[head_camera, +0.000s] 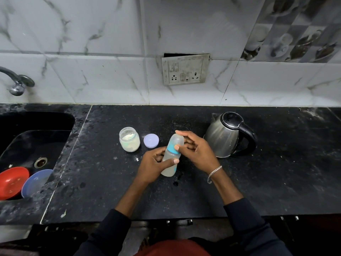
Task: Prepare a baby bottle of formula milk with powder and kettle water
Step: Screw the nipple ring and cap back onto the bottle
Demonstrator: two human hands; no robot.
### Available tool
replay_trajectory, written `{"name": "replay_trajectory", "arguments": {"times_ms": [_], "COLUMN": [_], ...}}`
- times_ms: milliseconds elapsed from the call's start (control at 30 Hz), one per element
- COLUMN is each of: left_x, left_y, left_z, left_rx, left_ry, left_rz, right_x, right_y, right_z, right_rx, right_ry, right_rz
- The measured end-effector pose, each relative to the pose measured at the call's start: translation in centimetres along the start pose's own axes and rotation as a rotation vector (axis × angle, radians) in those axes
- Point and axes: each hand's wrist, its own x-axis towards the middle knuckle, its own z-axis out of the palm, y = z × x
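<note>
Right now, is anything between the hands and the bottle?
Nothing visible. Both hands are on the bottle: the left hand grips its lower body, the right hand holds the top, thumb on the blue collar.

The scene holds two hands, the left hand (156, 163) and the right hand (195, 150), plus one baby bottle (169, 171), one powder jar (129, 139), one lid (151, 140) and one kettle (221, 139). Two bowls lie in the one sink (36, 137) at left: one red bowl (12, 182) and one blue bowl (35, 182). The far wall carries one tap (16, 82) and one switch plate (184, 70).

home kitchen | black stone counter (184, 196) w/ sink (27, 137) | tap (16, 82) | kettle (225, 137) | marble wall tiles (92, 52)
</note>
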Motion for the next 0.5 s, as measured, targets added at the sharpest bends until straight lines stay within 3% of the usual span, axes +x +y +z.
{"name": "replay_trajectory", "arguments": {"times_ms": [500], "left_x": [0.61], "left_y": [0.64], "left_z": [0.86], "left_rx": [-0.146], "left_ry": [0.031], "left_rz": [-0.019], "right_x": [-0.59], "right_y": [-0.18], "right_z": [0.72], "right_rx": [-0.094], "right_ry": [0.061], "right_rz": [-0.060]}}
